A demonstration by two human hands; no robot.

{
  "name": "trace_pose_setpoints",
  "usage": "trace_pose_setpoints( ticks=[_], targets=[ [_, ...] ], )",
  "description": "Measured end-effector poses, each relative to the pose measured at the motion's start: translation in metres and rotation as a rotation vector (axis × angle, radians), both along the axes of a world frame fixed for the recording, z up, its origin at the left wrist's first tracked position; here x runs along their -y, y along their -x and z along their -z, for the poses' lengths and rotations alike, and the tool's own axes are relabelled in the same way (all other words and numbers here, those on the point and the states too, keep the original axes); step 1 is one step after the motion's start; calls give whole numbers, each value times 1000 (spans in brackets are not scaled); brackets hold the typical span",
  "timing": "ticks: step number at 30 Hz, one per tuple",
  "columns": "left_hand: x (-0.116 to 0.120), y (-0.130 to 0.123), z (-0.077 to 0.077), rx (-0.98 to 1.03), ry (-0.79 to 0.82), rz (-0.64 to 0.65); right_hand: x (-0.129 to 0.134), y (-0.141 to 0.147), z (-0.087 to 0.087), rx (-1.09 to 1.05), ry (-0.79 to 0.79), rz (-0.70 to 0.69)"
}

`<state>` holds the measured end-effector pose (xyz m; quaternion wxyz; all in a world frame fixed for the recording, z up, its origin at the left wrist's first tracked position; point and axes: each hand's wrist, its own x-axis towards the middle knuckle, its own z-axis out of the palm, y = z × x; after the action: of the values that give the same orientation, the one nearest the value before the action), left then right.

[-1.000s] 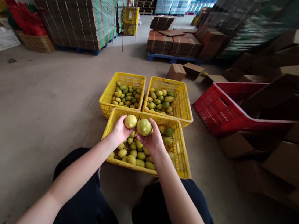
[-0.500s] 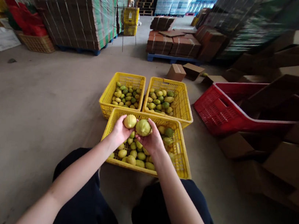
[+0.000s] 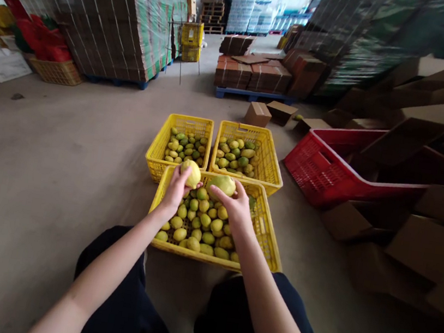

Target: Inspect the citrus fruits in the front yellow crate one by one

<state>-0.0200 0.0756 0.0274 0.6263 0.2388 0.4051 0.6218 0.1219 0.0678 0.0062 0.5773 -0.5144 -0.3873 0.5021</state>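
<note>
My left hand [image 3: 176, 189] is closed round a yellow lemon [image 3: 191, 174], raised over the far rim of the front yellow crate [image 3: 271, 245]. To its right, my right hand [image 3: 238, 204] grips a larger, greener lemon [image 3: 222, 185] from the near side, fingers and thumb around it. The two fruits are apart. Below them the front crate holds many loose yellow and green lemons [image 3: 216, 225]. Behind it stand two more yellow crates, a left one [image 3: 157, 152] and a right one [image 3: 271, 169], both partly filled with similar fruit.
To the right sits a red crate [image 3: 308, 170] with cardboard in it, among heaped open cardboard boxes [image 3: 429, 245]. Farther back are a small carton [image 3: 258, 114], flattened cardboard stacks [image 3: 255, 76] on a blue pallet, and a tall wrapped stack [image 3: 99, 11] at left.
My hands have moved apart, and both lemons have turned in my fingers. The left lemon is slightly higher, the right one farther right. More of the fruit in the front crate shows between my hands.
</note>
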Motion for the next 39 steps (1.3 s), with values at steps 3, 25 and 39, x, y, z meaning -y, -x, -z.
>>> trace_pose_setpoints(
  ticks=[3,25,39],
  targets=[
    [8,-4,-2,-277,-293,-53,4,-3,-3,336,-232,197],
    [7,0,19,-881,-884,-55,16,-7,-11,834,-707,304],
    [5,0,20,-864,-867,-43,14,-7,-9,841,-726,313]
  ],
)
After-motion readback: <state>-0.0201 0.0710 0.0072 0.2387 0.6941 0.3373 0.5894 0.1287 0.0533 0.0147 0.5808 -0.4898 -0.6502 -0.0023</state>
